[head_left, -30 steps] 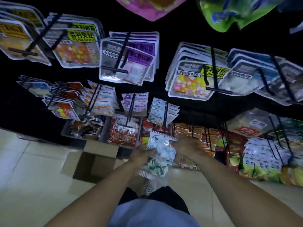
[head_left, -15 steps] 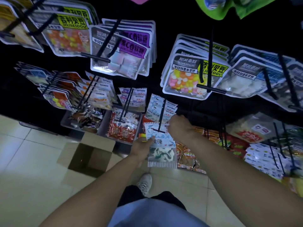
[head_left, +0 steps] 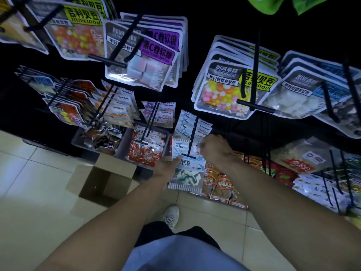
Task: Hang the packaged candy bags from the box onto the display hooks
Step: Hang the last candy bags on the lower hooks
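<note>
A white and blue candy bag [head_left: 186, 169] with a shark print hangs at the front of a black display hook [head_left: 192, 137], over a row of like bags [head_left: 190, 125]. My left hand [head_left: 166, 168] grips the bag's lower left edge. At the bag's top right corner my right hand [head_left: 214, 148] pinches it beside the hook. The open cardboard box [head_left: 105, 178] stands on the floor to the lower left; its inside is dark and I cannot see its contents.
Hooks full of candy bags cover the black wall: purple-labelled bags [head_left: 148, 55] upper middle, yellow-labelled bags [head_left: 232, 90] right, red packs [head_left: 146, 151] left of the hook. Grey bins [head_left: 78, 140] sit low on the left. Beige floor tiles [head_left: 35, 192] and my shoe [head_left: 171, 215] lie below.
Both hands have raised the shark bag from waist height up to the hook, and its top now sits on the hook's front end. My view has moved closer to the rack.
</note>
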`<state>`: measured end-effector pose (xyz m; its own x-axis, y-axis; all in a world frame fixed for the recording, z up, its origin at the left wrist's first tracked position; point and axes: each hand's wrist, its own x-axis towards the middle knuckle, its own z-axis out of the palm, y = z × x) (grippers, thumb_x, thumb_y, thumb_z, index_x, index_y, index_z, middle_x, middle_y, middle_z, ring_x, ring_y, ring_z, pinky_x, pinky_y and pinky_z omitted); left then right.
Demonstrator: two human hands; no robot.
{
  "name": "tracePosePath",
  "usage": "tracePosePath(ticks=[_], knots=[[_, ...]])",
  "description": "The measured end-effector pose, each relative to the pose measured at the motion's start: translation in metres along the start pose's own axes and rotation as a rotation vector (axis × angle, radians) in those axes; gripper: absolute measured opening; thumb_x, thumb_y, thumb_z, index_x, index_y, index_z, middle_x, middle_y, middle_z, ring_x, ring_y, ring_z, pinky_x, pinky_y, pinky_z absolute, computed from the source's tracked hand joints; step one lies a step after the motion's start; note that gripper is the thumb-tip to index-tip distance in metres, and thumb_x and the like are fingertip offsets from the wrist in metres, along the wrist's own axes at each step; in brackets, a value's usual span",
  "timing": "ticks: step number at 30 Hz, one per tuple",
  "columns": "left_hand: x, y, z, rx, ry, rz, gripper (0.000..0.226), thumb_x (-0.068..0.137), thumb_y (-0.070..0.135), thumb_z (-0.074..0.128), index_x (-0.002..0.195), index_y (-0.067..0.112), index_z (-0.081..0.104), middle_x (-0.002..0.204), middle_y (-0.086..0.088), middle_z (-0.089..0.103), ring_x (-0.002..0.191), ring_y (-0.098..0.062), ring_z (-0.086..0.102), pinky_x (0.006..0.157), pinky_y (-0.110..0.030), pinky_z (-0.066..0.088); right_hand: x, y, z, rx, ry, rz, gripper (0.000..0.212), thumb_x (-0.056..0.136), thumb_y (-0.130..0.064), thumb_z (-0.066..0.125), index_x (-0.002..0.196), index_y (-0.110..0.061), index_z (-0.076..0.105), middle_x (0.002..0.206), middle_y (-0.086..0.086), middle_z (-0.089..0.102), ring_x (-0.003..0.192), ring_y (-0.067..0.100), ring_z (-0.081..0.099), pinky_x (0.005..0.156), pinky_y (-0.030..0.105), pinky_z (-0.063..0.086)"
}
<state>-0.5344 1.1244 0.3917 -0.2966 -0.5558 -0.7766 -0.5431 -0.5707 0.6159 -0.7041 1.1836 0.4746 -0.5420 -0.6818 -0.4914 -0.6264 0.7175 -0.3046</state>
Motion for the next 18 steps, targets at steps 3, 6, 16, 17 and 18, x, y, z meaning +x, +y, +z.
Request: tracePosePath(ticks=[3,6,16,17,18], knots=[[0.009,0.01,0.001,0.01,0.004,0.019,0.06,0.09,0.042,0.076,0.125,-0.005,0.062,0.114,-0.019,0.074,0.092,-0.027,0.074,0.066,-0.025,0.056,0.005,0.0,-0.005,-0.033,0.019,-0.019,0.017,0.099,-0.025,0.061,0.097,-0.012,0.072,0.105,0.016,0.07,0.098,0.035,0.066,0.089,0.041,0.056],[0.018,0.025,0.002,0.044,-0.009,0.058,0.047,0.089,0.044,0.076,0.103,0.0,0.067,0.115,-0.027,0.071,0.094,-0.031,0.073,0.07,-0.034,0.062,0.01,-0.001,-0.012,-0.115,0.036,-0.024,0.018,0.098,-0.016,0.057,0.101,-0.014,0.074,0.113,0.012,0.07,0.106,0.036,0.064,0.087,0.04,0.055],[0.043,0.056,0.004,-0.009,-0.012,0.109,0.03,0.093,0.03,0.075,0.08,0.024,0.048,0.121,-0.013,0.066,0.117,-0.027,0.06,0.097,-0.031,0.043,0.016,0.0,-0.02,-0.212,0.138,0.049,0.041,0.096,-0.004,0.049,0.129,-0.02,0.066,0.133,0.013,0.061,0.125,0.036,0.056,0.105,0.038,0.046],[0.044,0.055,0.006,-0.025,-0.015,0.12,0.027,0.094,0.029,0.075,0.084,0.021,0.051,0.132,-0.019,0.064,0.123,-0.031,0.059,0.101,-0.033,0.044,0.015,0.002,-0.02,-0.198,0.131,0.039,0.048,0.096,-0.003,0.047,0.138,-0.021,0.061,0.14,0.014,0.057,0.131,0.036,0.053,0.108,0.036,0.043],[0.043,0.056,0.006,-0.029,-0.015,0.12,0.025,0.094,0.029,0.075,0.088,0.018,0.053,0.138,-0.023,0.061,0.127,-0.036,0.058,0.103,-0.036,0.044,0.014,0.003,-0.021,-0.162,0.122,0.035,0.051,0.097,-0.004,0.045,0.143,-0.023,0.058,0.145,0.014,0.054,0.135,0.035,0.049,0.107,0.033,0.04]])
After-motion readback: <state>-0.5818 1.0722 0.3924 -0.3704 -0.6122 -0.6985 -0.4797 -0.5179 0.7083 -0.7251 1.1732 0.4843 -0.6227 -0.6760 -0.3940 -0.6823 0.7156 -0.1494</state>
